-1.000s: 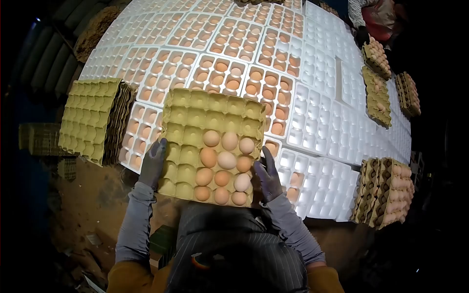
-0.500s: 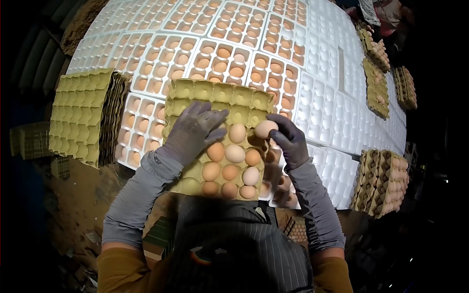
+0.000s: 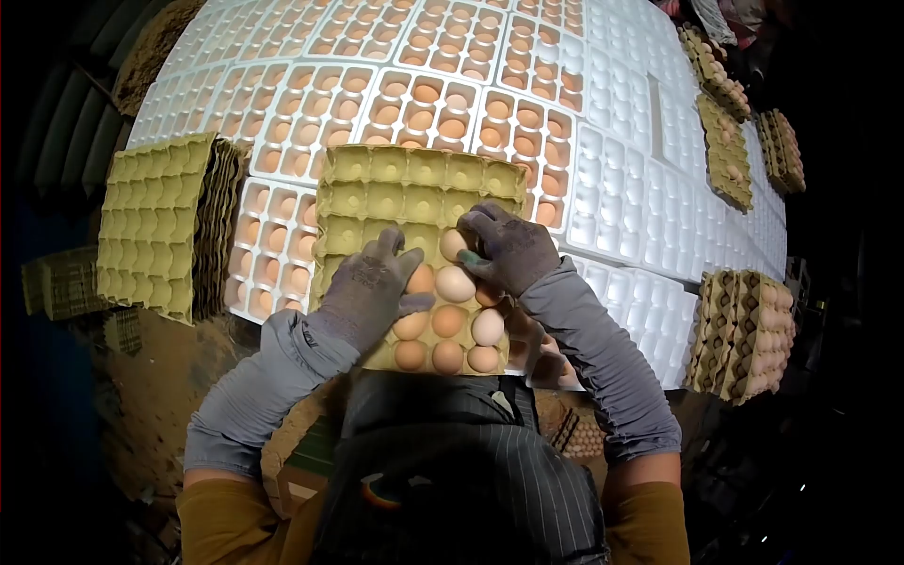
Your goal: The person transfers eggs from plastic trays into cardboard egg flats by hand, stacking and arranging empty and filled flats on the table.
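An olive pulp egg tray (image 3: pixel 381 202) lies in front of me, with several brown and pale eggs in its nearer cells and bare cells at its far side. My left hand (image 3: pixel 365 290), in a grey glove, has its thumb and fingers bent round a brown egg (image 3: pixel 421 280) in the tray. My right hand (image 3: pixel 513 250), gloved too, reaches over the tray's right side, thumb and fingertips closed about a pale egg (image 3: pixel 454 245). The cells below its palm are hidden. Just nearer sits another pale egg (image 3: pixel 455 283).
White foam trays with eggs (image 3: pixel 325 104) spread beyond and to the left. On the right are white foam trays (image 3: pixel 621 198) without visible eggs. A stack of pulp trays (image 3: pixel 155 226) stands left; filled pulp trays (image 3: pixel 744 334) stand right.
My right hand has moved left over the tray from its right edge; the egg it held there is no longer distinguishable. My left hand has shifted down, closing round a brown egg.
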The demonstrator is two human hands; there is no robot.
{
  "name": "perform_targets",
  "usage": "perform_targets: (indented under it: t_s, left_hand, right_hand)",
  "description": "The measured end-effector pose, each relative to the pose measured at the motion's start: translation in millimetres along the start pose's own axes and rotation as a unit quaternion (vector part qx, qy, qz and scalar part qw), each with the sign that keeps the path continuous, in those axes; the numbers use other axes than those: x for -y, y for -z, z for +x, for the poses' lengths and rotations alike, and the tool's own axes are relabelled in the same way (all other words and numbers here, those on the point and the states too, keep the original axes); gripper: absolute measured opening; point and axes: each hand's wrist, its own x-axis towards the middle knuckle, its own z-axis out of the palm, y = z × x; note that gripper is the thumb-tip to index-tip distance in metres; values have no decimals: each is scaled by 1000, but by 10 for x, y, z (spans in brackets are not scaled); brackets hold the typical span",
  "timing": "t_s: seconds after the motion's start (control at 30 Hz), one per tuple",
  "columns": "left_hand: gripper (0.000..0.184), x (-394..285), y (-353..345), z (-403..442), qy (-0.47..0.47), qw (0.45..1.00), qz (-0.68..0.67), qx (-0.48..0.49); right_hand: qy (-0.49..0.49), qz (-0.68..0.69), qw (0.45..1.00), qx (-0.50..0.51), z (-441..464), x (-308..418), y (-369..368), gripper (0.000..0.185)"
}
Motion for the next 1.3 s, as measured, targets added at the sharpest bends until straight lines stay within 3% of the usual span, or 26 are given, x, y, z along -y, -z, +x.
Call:
perform_targets:
  t_s: [0.1,0.13,0.17,0.2,0.23,0.27,0.3,0.37,0.43,0.47,0.53,0.57,0.63,0.7,0.77,0.83,0.87,0.9,0.97,1.0,1.03,1.07,1.1,1.17,1.23,1.3]
  left_hand:
    - [51,12,56,3,18,999,-44,20]
    - [51,-5,111,0,14,999,-43,21]
    - [48,-16,179,1,70,987,-127,63]
    - [45,-12,221,4,125,964,-207,106]
    - [45,18,211,-4,122,965,-205,108]
    - [40,59,176,-18,62,955,-284,58]
    - [35,79,154,-28,4,933,-360,6]
    - [33,-64,183,25,12,937,-350,4]
    - [31,-185,124,102,-89,991,-89,-53]
    - [47,-248,89,112,-68,997,-22,-4]
    - [48,-337,12,217,-61,997,36,43]
    - [49,-359,-26,258,-50,990,98,91]
    - [53,-231,-18,215,-69,992,76,72]
    - [48,-42,103,178,-45,963,-263,49]
    - [80,108,137,32,68,807,-568,144]
    - [90,-50,247,-113,129,691,-690,173]
    - [91,10,178,-132,110,678,-701,193]
    - [91,-24,197,-124,107,680,-699,195]
    - [90,-172,201,-61,120,764,-614,159]
    - [79,-206,183,-46,90,810,-561,142]
    - [69,-239,160,-31,62,854,-502,122]
    - [59,-272,134,-17,38,892,-439,99]
    - [53,-421,189,19,21,933,-344,99]
    - [49,-980,212,86,23,965,-254,62]
    - [47,-1444,-27,202,-45,984,-168,32]
    - [42,-1802,-460,304,-76,989,-105,70]
  right_hand:
    - [50,-86,994,-54,-17,-16,-86,30]
    - [34,-91,995,5,42,33,13,31]
    - [16,-95,993,63,71,55,75,32]
    - [12,-116,992,43,63,34,66,36]
    - [9,-116,992,40,35,-31,64,36]
    - [-35,97,995,20,-18,-145,85,40]
    - [-75,304,950,-1,-78,-250,130,46]
    - [-73,613,786,-29,-314,-273,327,47]
    - [-61,597,797,-67,-546,-251,289,43]
    - [-51,465,883,-36,-603,-240,237,41]
    - [-34,145,989,0,-690,-114,124,39]
    - [-36,-35,999,10,-701,-41,83,41]
    - [-4,-95,995,14,-701,-159,-102,44]
    - [48,-161,984,-52,-681,-196,-186,47]
    - [26,-196,980,-32,-678,-187,-240,49]
    - [3,-174,984,-20,-652,-117,-192,50]
    - [4,-171,985,-25,-637,-115,-186,50]
    - [17,-133,990,-35,-634,-138,-161,49]
    - [16,-101,994,-44,-709,-262,-66,48]
    - [67,40,988,-130,-802,-372,9,46]
    - [-33,249,960,-120,-1015,-428,192,42]
    - [-128,448,871,-154,-1229,-484,374,38]
    - [-148,525,811,-211,-1479,-700,410,44]
    - [-190,479,801,-304,-2000,-1023,512,46]
    - [-252,412,819,-312,-2510,-1252,493,45]
    - [-260,351,856,-277,-2949,-1459,277,39]
